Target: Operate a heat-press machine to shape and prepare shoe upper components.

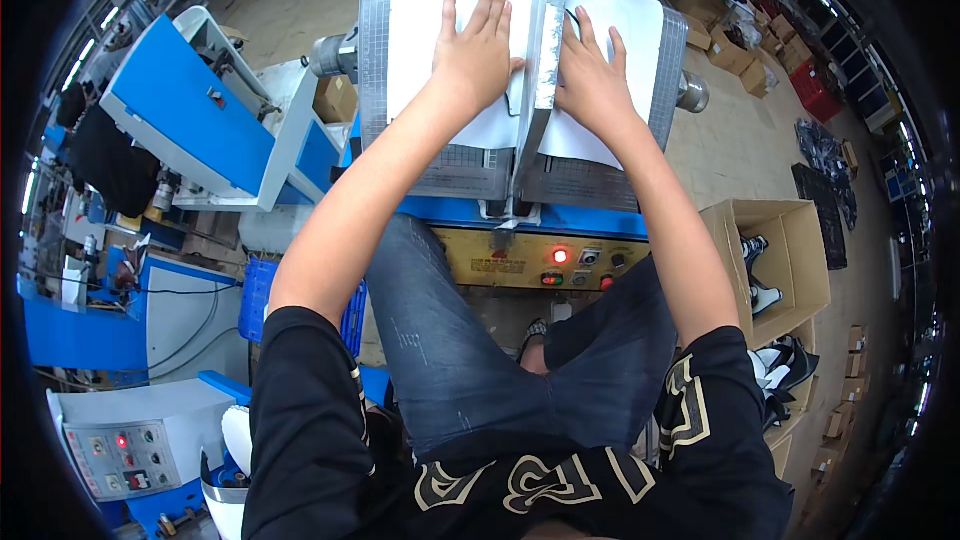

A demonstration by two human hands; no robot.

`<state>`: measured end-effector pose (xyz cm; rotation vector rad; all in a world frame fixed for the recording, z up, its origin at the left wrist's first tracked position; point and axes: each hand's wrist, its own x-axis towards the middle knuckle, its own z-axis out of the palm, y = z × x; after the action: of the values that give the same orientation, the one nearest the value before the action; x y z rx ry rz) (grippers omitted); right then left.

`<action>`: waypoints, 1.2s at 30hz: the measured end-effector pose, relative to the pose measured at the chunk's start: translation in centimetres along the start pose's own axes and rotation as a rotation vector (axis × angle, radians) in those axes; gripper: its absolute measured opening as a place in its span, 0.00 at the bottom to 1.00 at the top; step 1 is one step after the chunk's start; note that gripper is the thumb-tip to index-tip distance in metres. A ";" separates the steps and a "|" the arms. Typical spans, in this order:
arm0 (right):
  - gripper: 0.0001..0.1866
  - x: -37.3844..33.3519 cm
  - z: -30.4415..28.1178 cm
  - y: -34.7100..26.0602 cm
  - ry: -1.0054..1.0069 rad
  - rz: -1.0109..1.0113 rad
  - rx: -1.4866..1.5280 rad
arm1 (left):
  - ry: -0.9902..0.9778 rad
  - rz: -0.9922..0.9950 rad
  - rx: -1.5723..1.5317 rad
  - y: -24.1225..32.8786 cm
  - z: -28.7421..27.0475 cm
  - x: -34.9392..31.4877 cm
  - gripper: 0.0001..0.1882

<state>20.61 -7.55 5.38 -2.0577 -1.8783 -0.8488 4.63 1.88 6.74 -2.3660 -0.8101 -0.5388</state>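
A white sheet (415, 50) lies over the curved, grid-marked bed (374, 70) of a machine in front of me. An upright metal bar (548, 50) runs front to back above the middle of the sheet. On the left of this bar, my left hand (473, 58) rests flat on the sheet, fingers stretched forward and thumb toward the bar. To its right, my right hand (596, 85) presses on the sheet with fingers apart, close to the bar. Dark curved lines show on the sheet near both hands. Neither hand grips anything.
Below the bed is a yellow control panel (490, 262) with a lit red lamp. Blue-and-white machines (200, 115) and a blue plastic crate (262, 285) stand at left. A cardboard box (808, 270) holding white-and-black pieces sits at right. Metal cylinders (692, 92) stick out beside the bed.
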 end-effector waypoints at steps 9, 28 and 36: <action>0.54 3.3 0.5 1.0 0.014 0.038 -0.079 | -0.186 0.026 -0.043 -1.6 0.8 4.2 0.37; 0.62 10.9 -2.8 4.1 -0.475 -0.027 -0.136 | -0.356 0.205 -0.323 -5.8 1.3 10.4 0.67; 0.63 13.9 -1.2 7.2 -0.653 0.027 0.176 | -0.638 0.060 -0.487 -5.9 1.6 14.1 0.47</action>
<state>27.36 2.27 15.52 -2.4178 -2.1077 0.0272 11.41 12.63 15.31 -3.0650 -0.9461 0.0825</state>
